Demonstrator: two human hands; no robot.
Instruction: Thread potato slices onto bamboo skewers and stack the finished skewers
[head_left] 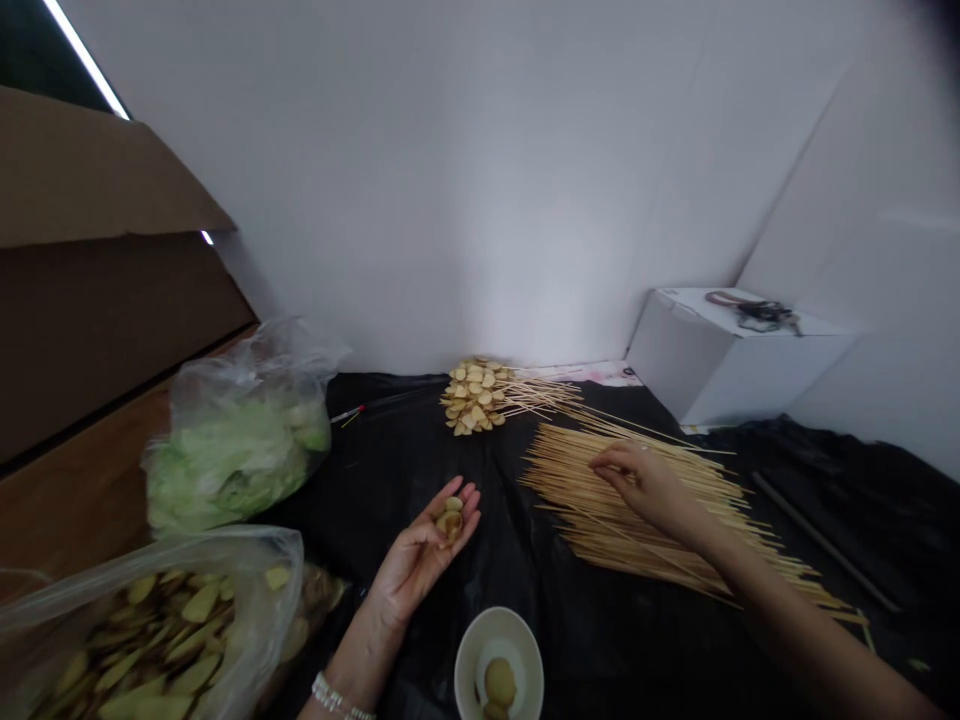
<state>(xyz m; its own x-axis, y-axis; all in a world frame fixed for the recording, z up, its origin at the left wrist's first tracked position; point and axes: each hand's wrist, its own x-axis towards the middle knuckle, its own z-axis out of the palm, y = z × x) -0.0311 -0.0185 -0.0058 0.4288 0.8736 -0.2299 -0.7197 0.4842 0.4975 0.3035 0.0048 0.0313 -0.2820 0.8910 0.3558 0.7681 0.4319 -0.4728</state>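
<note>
Palm up, my left hand [431,550] curls around a few potato slices [450,522] resting in its palm and fingers. My right hand [637,480] is over a wide spread of bamboo skewers [600,530], its thumb and fingers bent together. Whether a skewer is between those fingertips I cannot make out. Below and between the hands stands a white bowl [466,665] with a few slices at its bottom. Farther back lies a pile of skewered potato slices [474,395], their bare stick ends pointing right.
An open plastic bag of potato slices [172,640] fills the lower left. Behind it sits a tied clear bag of pale green vegetable [240,450]. Black sheeting [397,420] covers the table. At the back right is a white box [697,350] with a dark corded item on top.
</note>
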